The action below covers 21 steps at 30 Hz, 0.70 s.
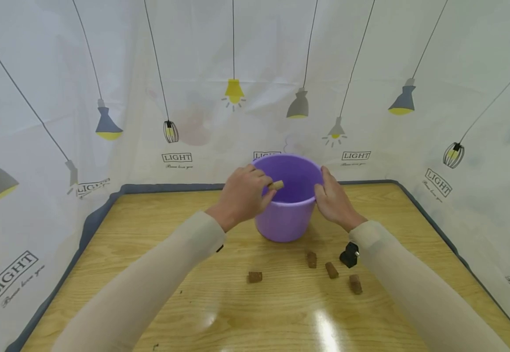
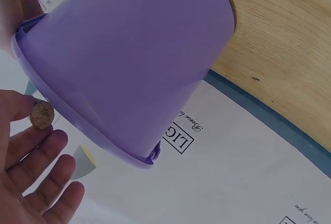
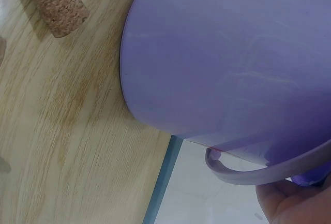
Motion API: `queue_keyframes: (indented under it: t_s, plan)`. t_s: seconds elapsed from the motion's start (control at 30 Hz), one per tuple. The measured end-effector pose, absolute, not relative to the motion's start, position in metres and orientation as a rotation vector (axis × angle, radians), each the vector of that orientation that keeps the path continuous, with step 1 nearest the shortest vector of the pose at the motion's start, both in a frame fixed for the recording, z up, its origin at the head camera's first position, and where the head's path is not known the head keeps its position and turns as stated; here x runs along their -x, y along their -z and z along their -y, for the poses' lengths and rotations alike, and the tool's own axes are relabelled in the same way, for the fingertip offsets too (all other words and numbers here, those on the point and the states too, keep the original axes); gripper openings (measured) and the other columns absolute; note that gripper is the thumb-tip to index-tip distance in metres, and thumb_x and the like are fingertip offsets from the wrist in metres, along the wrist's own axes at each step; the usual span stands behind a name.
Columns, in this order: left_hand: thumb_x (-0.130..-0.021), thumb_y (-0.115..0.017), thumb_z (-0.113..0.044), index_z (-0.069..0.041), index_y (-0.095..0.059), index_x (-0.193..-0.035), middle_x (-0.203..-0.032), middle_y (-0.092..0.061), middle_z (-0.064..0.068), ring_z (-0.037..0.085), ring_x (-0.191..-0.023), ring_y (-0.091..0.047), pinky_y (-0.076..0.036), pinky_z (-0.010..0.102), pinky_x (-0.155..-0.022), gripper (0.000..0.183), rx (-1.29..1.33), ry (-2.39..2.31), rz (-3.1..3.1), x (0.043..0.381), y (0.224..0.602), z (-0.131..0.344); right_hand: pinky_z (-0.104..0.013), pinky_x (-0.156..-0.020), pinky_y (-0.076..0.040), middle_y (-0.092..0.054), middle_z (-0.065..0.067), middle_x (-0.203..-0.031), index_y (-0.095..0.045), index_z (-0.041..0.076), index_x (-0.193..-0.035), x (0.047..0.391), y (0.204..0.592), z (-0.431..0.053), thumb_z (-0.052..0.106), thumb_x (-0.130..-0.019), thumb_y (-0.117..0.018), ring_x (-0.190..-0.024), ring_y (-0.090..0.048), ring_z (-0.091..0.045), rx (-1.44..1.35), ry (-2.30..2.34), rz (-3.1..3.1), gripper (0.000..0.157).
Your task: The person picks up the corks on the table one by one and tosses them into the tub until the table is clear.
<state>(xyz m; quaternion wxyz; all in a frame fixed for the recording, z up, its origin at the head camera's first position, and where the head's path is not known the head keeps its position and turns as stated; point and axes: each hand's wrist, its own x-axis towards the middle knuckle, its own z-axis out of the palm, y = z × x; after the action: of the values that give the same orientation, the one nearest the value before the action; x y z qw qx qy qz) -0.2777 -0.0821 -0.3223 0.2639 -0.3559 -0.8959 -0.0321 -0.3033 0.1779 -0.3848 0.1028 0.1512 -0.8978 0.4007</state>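
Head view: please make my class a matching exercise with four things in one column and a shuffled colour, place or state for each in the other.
Things:
1. Bucket
2. Left hand
3. Right hand
4. Loose corks

Descriptions:
A. Pinching a single cork
B. Lying on the table, in front of the bucket
C. Purple
D. Holding the rim

Pairs: 1-C, 2-A, 3-D, 4-B

White sheeting (image 1: 206,54) on 3 sides, printed with hanging lamps (image 1: 235,91) and boxed LIGHT labels (image 1: 177,158) (some creases visible). Blue-grey border (image 1: 90,226) along its bottom edge. Wood-grain desk (image 1: 272,313), pale glare (image 1: 327,332) near front.
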Motion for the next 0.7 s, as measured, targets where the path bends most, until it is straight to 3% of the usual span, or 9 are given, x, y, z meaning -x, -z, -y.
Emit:
queue_keyframes:
  t_s: [0.7]
  plan:
    - [-0.101, -0.063, -0.038, -0.013, -0.079, -0.100, -0.097, -0.075, 0.001, 0.021, -0.090, -0.062, -0.052, 0.036, -0.080, 0.030, 0.911, 0.046, 2.569, 0.290, 0.322, 0.070, -0.058, -0.123, -0.019, -0.024, -0.030, -0.162, -0.007, -0.006, -0.161, 0.304, 0.385, -0.179, 0.021, -0.107, -0.030, -0.152, -0.022, -0.042, -0.457, -1.190, 2.641, 0.065]
